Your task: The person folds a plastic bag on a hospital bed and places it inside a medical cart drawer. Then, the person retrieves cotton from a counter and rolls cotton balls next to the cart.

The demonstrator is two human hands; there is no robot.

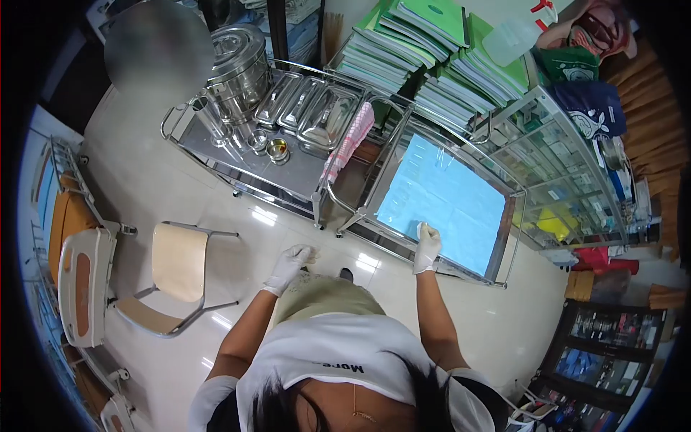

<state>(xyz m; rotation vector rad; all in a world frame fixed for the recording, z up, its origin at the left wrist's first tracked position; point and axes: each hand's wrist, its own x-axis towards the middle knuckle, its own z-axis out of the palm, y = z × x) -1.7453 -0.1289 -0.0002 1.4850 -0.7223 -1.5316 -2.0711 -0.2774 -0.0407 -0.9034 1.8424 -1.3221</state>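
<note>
My right hand (427, 248), in a white glove, is closed with the fingers bunched at the near edge of a light blue sheet (461, 205). A small white wad (419, 228), perhaps cotton or gauze, shows at its fingertips. The sheet covers the top of a metal trolley (374, 225); several clear-wrapped slim items lie along its left and far sides, too fine to name. My left hand (289, 268), also gloved, hangs over the floor in front of my body, fingers curled in. What it holds, if anything, is hidden.
A second steel trolley (241, 175) carries lidded trays (327, 119), a large drum (237, 65) and small bowls (278, 150). A checked cloth (348, 142) hangs on its rail. Green-covered paper stacks (403, 43) top a glass cabinet (568, 158). A chair (180, 263) stands left.
</note>
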